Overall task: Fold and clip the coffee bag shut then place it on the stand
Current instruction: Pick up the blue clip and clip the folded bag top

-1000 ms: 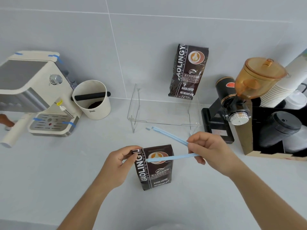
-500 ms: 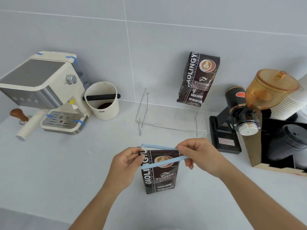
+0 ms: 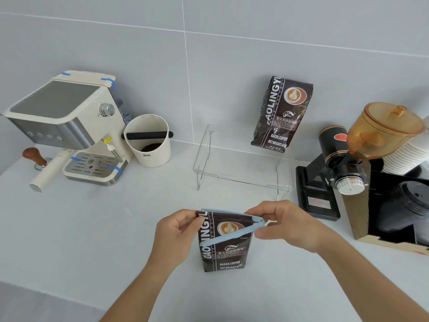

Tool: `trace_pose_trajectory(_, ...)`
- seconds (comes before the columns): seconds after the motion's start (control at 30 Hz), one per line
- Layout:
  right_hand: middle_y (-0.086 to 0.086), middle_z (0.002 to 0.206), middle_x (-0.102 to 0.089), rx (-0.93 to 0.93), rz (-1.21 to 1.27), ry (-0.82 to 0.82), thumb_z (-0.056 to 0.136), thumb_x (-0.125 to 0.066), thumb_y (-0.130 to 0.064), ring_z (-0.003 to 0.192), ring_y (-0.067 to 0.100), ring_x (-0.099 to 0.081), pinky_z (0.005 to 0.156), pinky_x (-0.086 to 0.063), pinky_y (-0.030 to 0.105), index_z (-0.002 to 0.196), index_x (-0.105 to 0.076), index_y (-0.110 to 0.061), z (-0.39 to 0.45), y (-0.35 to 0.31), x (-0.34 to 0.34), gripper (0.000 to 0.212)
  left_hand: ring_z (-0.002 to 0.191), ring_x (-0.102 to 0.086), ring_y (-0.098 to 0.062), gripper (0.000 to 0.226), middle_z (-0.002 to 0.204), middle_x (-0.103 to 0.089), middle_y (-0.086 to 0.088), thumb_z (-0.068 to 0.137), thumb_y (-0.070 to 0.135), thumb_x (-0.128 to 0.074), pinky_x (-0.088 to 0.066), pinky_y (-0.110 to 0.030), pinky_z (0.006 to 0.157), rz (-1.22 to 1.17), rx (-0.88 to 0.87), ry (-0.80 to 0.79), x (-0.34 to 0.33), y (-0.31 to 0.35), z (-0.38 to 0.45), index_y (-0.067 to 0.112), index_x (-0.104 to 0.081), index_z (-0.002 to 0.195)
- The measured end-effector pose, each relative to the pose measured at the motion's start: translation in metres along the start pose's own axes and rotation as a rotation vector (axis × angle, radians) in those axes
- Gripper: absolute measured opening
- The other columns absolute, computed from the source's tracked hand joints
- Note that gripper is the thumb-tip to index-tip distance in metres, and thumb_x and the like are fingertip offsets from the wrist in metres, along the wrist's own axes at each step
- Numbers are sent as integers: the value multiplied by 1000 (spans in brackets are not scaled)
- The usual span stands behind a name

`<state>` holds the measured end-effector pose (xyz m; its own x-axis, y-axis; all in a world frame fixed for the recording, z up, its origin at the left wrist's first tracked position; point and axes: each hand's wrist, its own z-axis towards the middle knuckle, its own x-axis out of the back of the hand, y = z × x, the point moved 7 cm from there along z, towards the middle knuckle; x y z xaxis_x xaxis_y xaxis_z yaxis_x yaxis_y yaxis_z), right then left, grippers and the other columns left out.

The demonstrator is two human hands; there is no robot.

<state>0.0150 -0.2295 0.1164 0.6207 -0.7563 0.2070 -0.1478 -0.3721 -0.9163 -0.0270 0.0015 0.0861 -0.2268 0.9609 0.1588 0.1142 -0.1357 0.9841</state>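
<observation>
A dark brown coffee bag (image 3: 224,249) stands upright on the white counter, its top folded over. My left hand (image 3: 176,235) pinches the bag's top left corner. My right hand (image 3: 285,226) holds the hinged end of a long light-blue clip (image 3: 232,235). One arm of the clip runs behind the bag's top edge, the other slants down across its front, so the clip straddles the fold and stands open. The clear acrylic stand (image 3: 243,168) is behind the bag, against the wall.
A second coffee bag (image 3: 282,115) leans on the wall at the stand's back right. An espresso machine (image 3: 67,126), a tamper (image 3: 34,156) and a white knock box (image 3: 148,140) are at the left. A grinder (image 3: 343,159) and a box of cups (image 3: 399,194) are at the right.
The open clip has come down from in front of the bag and slid over its folded top, one arm behind and one in front. My left hand kept its pinch on the corner.
</observation>
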Motion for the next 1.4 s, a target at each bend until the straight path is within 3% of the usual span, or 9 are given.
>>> trace_pose_trajectory(0.07,1,100,-69,24,-11,22,76,-78,-3,99,24,-63,84,-55,48,101,-76,-26,0,2,0,33,71,-72,0,24,73,-77,17,82,-4,-68,-52,-8,67,8,0,5,0,1,-1,18,-73,78)
trace_pose_trajectory(0.2,-6,97,-70,50,-6,115,78,-77,-5,81,24,-64,79,-52,57,94,-77,-33,2,7,-1,32,66,-70,1,23,70,-77,16,83,-3,-68,-51,-7,63,54,-2,-15,1,5,0,18,-73,74)
trace_pose_trajectory(0.47,-7,99,-72,182,-26,207,80,-75,-6,89,18,-66,79,-51,25,98,-76,-35,0,7,-12,34,80,-64,-11,20,74,-67,3,84,13,-70,-42,-6,60,364,-173,-28,10,23,-3,27,-75,71)
trace_pose_trajectory(0.63,-14,92,-72,218,-32,239,80,-75,-5,83,8,-64,76,-51,19,94,-75,-41,-1,4,-15,39,79,-63,-11,15,91,-64,13,82,14,-72,-41,-8,60,402,-197,-17,13,25,-4,26,-77,74)
trace_pose_trajectory(0.77,-14,93,-71,219,-46,282,81,-75,-9,86,13,-65,79,-53,25,89,-73,-48,-3,6,-16,40,81,-63,-11,15,93,-65,14,78,20,-76,-45,-13,63,389,-228,-2,15,30,-4,35,-75,75)
trace_pose_trajectory(0.9,-18,90,-70,227,-67,316,82,-73,-7,89,15,-65,83,-55,35,87,-73,-50,-4,7,-18,43,98,-59,-2,31,98,-67,21,74,25,-80,-47,-12,77,408,-231,-10,28,35,2,34,-72,103)
trace_pose_trajectory(1.07,-12,96,-71,245,-51,322,84,-71,-6,91,19,-65,86,-54,39,90,-73,-47,-6,7,-20,42,118,-52,6,65,127,-57,26,73,43,-77,-42,-23,102,547,-46,-336,26,16,12,39,-52,132)
trace_pose_trajectory(1.2,-8,98,-71,241,-28,313,84,-70,-6,93,20,-66,85,-55,36,92,-74,-44,-7,8,-19,39,104,-58,12,45,107,-64,31,78,34,-76,-44,-8,89,528,-70,-360,20,20,14,36,-63,121)
trace_pose_trajectory(1.4,-10,97,-71,237,-53,337,85,-70,-7,91,12,-66,78,-49,14,93,-75,-37,-11,10,-17,31,97,-61,4,28,95,-71,16,78,28,-76,-39,0,77,556,-204,-366,15,31,17,30,-72,106)
